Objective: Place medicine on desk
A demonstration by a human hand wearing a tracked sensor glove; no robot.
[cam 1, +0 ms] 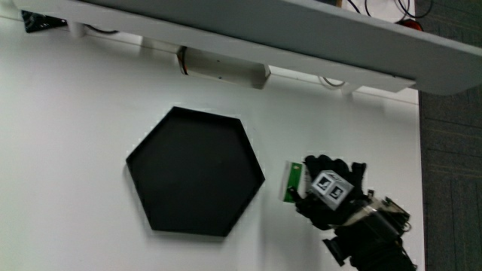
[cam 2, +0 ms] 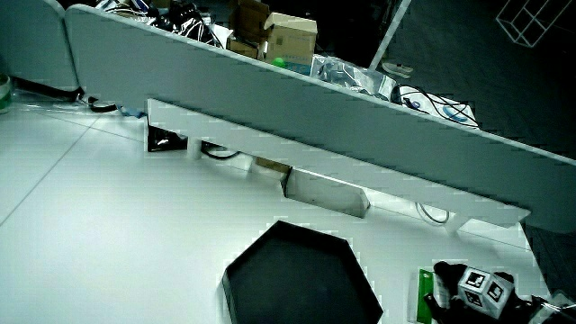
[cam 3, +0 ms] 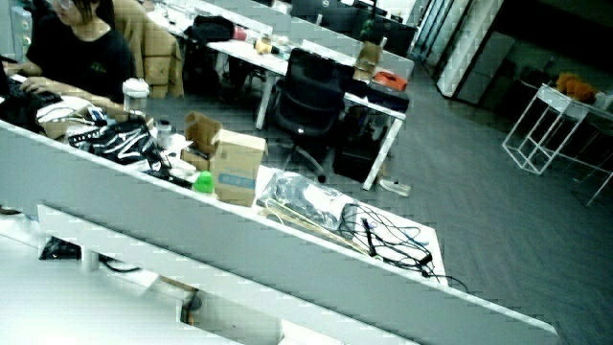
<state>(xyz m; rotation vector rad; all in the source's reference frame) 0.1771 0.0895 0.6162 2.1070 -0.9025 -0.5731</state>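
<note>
main view, looking down on a white table (cam 1: 75, 150). a black hexagonal tray (cam 1: 194, 172) lies flat near the middle of the table, and its inside shows only bare black floor. the gloved hand (cam 1: 331, 197) is down at table level beside the tray, toward the table's edge, with the patterned cube (cam 1: 331, 188) on its back facing up and the forearm reaching toward the person. the fingers are curled, with their tips against a small green and white medicine box (cam 1: 292, 181). the box lies on the table top just beside the tray, between the tray and the hand, outside the tray and not touching its rim. whether the fingers grip the box or only rest against it cannot be told. a low white partition (cam 1: 248, 34) runs along the table's edge farther from the person than the tray.

in a side view, the tray (cam 2: 301, 286) shows raised walls and a dark inside with nothing seen in it. the medicine box (cam 2: 423, 294) lies flat on the table (cam 2: 108, 216) just beside the tray. the hand (cam 2: 468, 297) is beside the box, away from the tray, cube (cam 2: 477, 290) uppermost, fingers bent toward the box.

in a side view, only the partition (cam 3: 239, 254) and a strip of table (cam 3: 38, 297) are seen; the tray, box and hand are out of sight.
</note>
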